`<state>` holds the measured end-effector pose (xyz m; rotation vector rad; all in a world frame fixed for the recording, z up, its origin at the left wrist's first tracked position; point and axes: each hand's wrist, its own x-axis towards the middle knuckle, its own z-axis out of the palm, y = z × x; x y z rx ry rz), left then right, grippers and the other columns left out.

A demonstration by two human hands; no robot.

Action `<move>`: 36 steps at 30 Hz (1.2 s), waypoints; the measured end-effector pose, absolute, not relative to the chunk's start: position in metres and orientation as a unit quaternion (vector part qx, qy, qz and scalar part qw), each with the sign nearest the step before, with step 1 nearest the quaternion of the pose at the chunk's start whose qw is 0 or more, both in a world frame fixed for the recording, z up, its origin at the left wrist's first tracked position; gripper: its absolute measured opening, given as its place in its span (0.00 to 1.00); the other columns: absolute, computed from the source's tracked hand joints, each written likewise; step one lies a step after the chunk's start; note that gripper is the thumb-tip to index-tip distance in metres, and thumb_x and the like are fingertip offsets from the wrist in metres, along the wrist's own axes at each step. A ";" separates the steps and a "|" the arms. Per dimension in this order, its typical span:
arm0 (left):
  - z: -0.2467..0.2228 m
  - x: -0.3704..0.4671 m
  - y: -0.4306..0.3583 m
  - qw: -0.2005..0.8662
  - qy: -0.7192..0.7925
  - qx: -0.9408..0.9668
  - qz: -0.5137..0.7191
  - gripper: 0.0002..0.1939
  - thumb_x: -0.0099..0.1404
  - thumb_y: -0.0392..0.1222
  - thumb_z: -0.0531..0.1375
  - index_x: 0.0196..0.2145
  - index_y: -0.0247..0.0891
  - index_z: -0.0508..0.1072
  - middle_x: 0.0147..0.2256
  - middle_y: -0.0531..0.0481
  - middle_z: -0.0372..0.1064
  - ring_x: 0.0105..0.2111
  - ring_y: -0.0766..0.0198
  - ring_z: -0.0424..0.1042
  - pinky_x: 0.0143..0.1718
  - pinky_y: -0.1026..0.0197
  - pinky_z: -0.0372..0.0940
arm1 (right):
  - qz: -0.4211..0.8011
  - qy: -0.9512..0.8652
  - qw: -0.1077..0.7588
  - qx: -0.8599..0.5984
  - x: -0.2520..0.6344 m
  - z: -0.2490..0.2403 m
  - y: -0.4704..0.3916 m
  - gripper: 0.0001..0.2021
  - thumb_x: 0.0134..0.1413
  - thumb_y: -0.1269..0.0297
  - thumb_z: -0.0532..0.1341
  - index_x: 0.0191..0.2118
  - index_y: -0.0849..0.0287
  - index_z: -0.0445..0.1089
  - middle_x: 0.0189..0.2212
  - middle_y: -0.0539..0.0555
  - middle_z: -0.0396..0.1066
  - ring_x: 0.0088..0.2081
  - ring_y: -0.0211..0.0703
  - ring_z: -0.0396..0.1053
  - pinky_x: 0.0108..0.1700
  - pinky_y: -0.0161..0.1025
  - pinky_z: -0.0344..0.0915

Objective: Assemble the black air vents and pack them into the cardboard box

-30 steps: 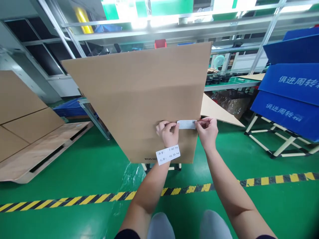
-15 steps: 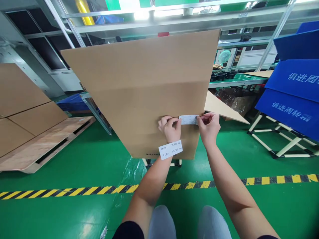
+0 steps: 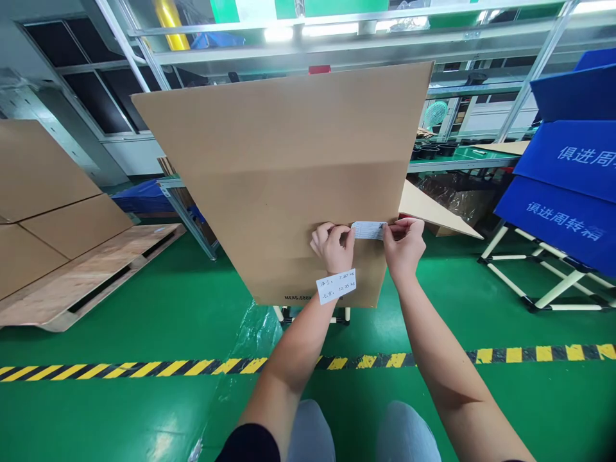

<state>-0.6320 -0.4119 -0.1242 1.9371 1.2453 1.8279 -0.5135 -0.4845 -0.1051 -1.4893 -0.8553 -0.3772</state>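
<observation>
A small white label (image 3: 369,230) with fine print is stretched between my two hands in front of a large cardboard box (image 3: 289,192). My left hand (image 3: 335,247) pinches its left end with thumb and forefinger. At the right end, my right hand (image 3: 405,249) pinches it too, by the box's right edge. Whether the label touches the cardboard I cannot tell. Another white label (image 3: 335,286), handwritten with 7.82 kg and 10.35 kg, lies across my left wrist. Black printing beginning MEAS. shows low on the box, partly covered by that wrist.
Cardboard boxes (image 3: 58,192) rest on a wooden pallet (image 3: 103,273) at left. Blue bins (image 3: 572,173) sit on a pipe stand (image 3: 548,289) at right. Behind the box is a metal shelving frame (image 3: 337,48). Striped tape (image 3: 192,367) crosses the green floor.
Both hands still hold the label at its ends. My left hand and the label appear slightly further right, as the whole view shifts a little. The grips look the same.
</observation>
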 end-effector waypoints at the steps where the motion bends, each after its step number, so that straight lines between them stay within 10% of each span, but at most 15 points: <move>1: -0.125 -0.632 -0.410 0.105 0.423 0.654 0.619 0.09 0.62 0.49 0.71 0.31 0.43 0.78 0.42 0.44 0.70 0.46 0.52 0.67 0.47 0.53 0.57 | -0.165 -0.377 0.637 -0.652 -0.512 -0.106 -0.484 0.15 0.55 0.52 0.64 0.40 0.53 0.60 0.30 0.50 0.75 0.31 0.46 0.75 0.36 0.41 0.67; 27: -0.125 -0.662 -0.408 0.199 0.339 0.683 0.615 0.08 0.70 0.48 0.63 0.42 0.46 0.81 0.42 0.46 0.76 0.46 0.56 0.71 0.52 0.53 0.62 | -0.284 -0.506 0.618 -0.531 -0.553 -0.132 -0.520 0.05 0.65 0.64 0.62 0.39 0.54 0.65 0.35 0.51 0.74 0.37 0.42 0.74 0.39 0.39 0.70; 36: -0.123 -0.666 -0.407 0.361 0.256 0.668 0.598 0.03 0.64 0.42 0.67 0.33 0.43 0.81 0.35 0.50 0.78 0.39 0.60 0.74 0.46 0.57 0.68 | -0.046 -0.457 0.725 -0.514 -0.533 -0.119 -0.528 0.17 0.58 0.53 0.69 0.43 0.55 0.63 0.34 0.50 0.72 0.36 0.41 0.72 0.41 0.41 0.70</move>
